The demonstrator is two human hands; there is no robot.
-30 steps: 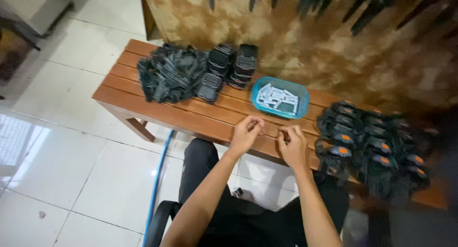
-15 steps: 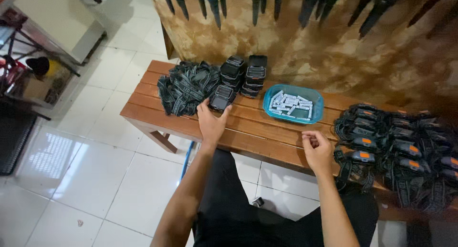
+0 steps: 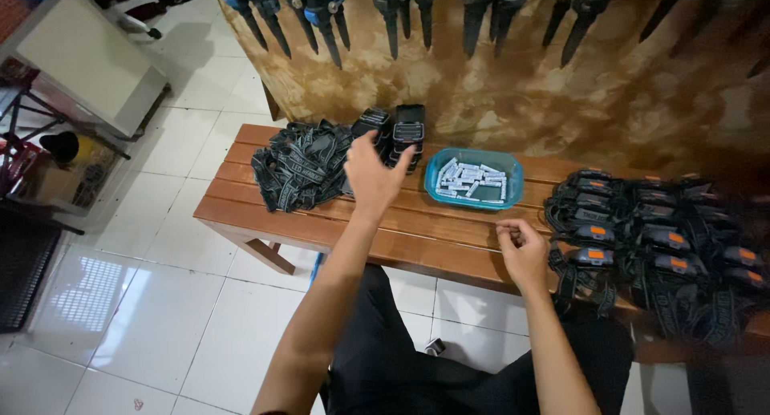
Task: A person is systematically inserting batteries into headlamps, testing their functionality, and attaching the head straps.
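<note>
My left hand [image 3: 370, 173] reaches forward over the wooden bench [image 3: 417, 234], fingers apart, at the stacks of small black lamp housings [image 3: 407, 133]; it covers the nearest stack, and I cannot see anything held in it. A heap of black elastic straps [image 3: 298, 165] lies just left of that hand. My right hand [image 3: 521, 253] rests at the bench's near edge with fingers curled in, and nothing shows between them. A blue tray [image 3: 437, 192] of small white parts sits between the two hands, farther back.
Several assembled headlamps [image 3: 654, 242] with orange buttons are piled on the bench's right end. Dark clamps hang along the mottled brown wall [image 3: 561, 102] behind. White tiled floor [image 3: 160, 319] spreads to the left, with a table and clutter at far left.
My left hand left the right hand and went forward-left to the black housings. The right hand stayed at the bench edge. The view has shifted a little.
</note>
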